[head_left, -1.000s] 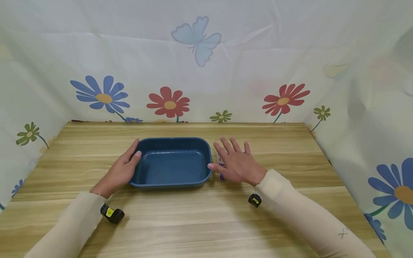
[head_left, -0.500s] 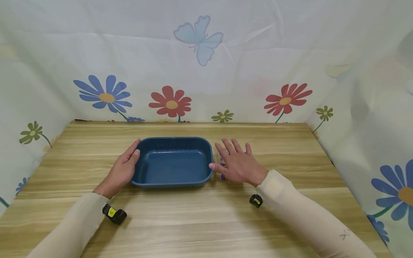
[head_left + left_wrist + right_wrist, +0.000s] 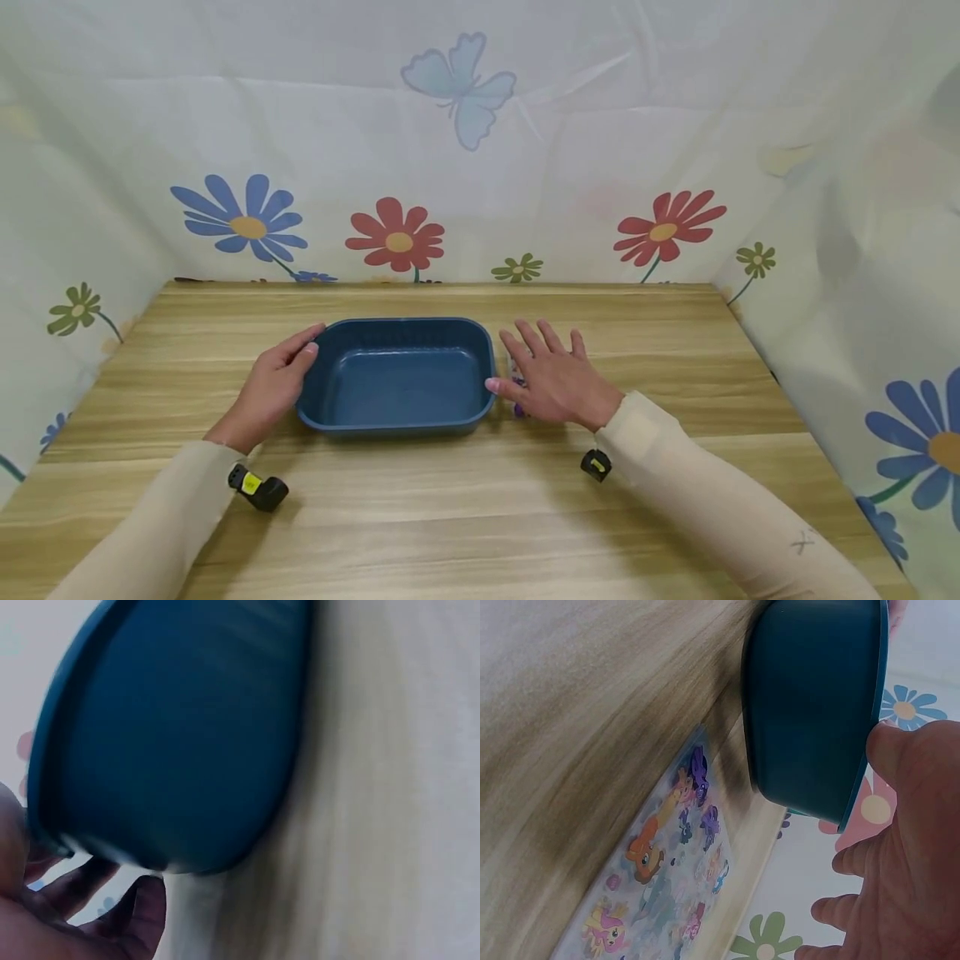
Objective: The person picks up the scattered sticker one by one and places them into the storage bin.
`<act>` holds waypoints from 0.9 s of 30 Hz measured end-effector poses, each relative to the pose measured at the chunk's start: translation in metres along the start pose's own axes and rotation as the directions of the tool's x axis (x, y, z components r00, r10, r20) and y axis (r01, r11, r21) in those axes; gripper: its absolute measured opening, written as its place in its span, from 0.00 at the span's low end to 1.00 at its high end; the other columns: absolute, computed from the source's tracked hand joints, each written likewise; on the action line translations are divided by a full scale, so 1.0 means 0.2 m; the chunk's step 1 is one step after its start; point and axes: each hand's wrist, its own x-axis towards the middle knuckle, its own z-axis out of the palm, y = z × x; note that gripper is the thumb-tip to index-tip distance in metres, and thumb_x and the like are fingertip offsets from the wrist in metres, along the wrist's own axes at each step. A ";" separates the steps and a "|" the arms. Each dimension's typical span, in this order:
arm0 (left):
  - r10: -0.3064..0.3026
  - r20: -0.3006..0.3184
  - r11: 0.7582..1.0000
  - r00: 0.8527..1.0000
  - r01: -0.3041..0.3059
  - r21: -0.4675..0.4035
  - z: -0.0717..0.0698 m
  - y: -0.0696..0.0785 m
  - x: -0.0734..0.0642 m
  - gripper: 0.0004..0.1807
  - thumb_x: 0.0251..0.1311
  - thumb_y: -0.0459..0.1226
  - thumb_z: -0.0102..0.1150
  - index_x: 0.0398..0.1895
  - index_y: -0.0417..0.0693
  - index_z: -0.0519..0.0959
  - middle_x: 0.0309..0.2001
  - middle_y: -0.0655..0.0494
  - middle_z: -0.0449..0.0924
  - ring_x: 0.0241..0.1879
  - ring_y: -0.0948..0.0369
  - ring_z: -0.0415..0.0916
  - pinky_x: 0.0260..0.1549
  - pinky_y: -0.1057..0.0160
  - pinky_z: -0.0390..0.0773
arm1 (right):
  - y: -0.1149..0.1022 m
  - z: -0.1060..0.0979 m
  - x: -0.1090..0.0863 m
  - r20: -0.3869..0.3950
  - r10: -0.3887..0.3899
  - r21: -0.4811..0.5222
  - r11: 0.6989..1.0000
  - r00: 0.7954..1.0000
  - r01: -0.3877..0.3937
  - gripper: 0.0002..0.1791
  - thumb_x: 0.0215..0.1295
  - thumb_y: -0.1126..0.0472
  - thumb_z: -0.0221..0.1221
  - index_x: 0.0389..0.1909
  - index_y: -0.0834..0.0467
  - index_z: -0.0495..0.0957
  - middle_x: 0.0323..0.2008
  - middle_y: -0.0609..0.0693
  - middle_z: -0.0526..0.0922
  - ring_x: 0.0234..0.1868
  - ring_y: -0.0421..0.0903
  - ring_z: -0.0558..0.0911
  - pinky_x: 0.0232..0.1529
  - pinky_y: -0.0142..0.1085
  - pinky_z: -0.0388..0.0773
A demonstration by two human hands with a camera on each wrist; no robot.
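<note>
You have the blue tub [image 3: 403, 390] between your hands, upright on or just over the table [image 3: 420, 517]; the views do not settle whether its whole base is down. Your left hand [image 3: 272, 385] is at the tub's near-left rim, thumb and fingers bent around it, but blur hides whether they pinch it or merely rest against it. Your right hand [image 3: 557, 385] is spread, its thumb tip against the rim and its other fingers clear of the tub. Judging by that, getting the tub between both hands is done, while the handling looks unfinished, since neither hand is away from the rim. The picture sheet [image 3: 664, 874] lies flat below your right hand, outside the tub, so nothing visible suggests that anything has been done with it.
</note>
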 end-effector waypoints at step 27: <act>-0.189 0.153 0.980 0.970 0.197 -0.039 -0.15 0.07 0.07 0.33 0.76 0.41 0.58 0.81 0.51 0.62 0.50 0.46 0.75 0.32 0.63 0.75 0.34 0.64 0.84 | -0.01 0.00 0.00 0.006 0.001 0.003 1.000 1.000 -0.001 0.47 0.74 0.26 0.42 0.85 0.48 0.48 0.85 0.54 0.46 0.85 0.63 0.46 0.78 0.73 0.38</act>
